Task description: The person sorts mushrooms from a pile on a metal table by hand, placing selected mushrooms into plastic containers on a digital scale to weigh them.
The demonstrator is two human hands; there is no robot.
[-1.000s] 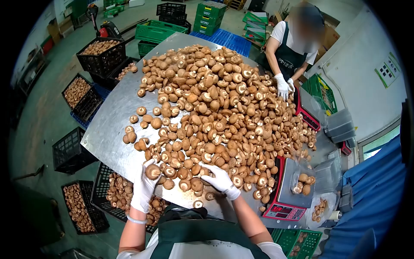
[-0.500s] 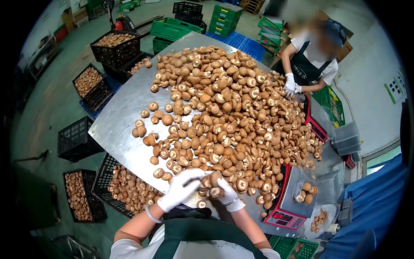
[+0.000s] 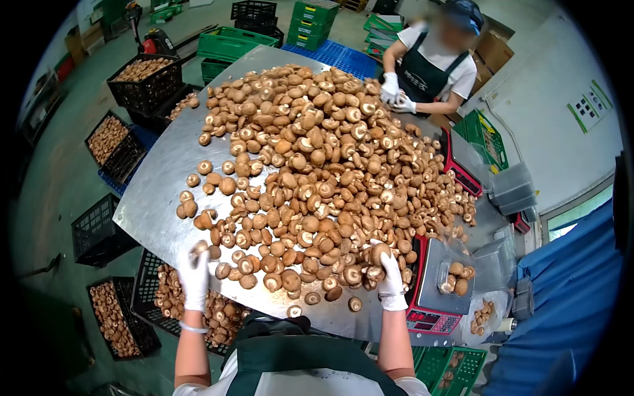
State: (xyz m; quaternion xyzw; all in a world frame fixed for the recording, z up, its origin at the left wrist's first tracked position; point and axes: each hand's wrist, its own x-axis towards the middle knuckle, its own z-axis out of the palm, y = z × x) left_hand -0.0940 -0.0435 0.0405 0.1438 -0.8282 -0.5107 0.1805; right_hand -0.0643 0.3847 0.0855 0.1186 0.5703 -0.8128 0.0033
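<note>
A large heap of brown shiitake mushrooms [image 3: 310, 178] covers much of the metal table [image 3: 155, 178]. My left hand [image 3: 193, 280], in a white glove, is at the table's near left edge, with its fingers closed on a shiitake mushroom [image 3: 199, 248]. Below that hand stands a black crate of mushrooms [image 3: 221, 317]. At the heap's near right side, my gloved right hand [image 3: 392, 282] grips shiitake mushrooms [image 3: 375, 256]; its fingers partly hide them, so I cannot tell how many. Loose mushrooms [image 3: 312, 298] lie on the metal between my hands.
A red scale [image 3: 432, 319] holding a clear tub of mushrooms [image 3: 457, 278] stands right of my right hand. Beyond it are stacked clear tubs [image 3: 512, 191]. Across the table a co-worker [image 3: 432, 66] in white gloves handles the heap. Black crates [image 3: 99, 228] stand on the left floor.
My hands were close together around several mushrooms. They have moved apart, the left to the table's left edge and the right toward the scale. The whole view has shifted slightly.
</note>
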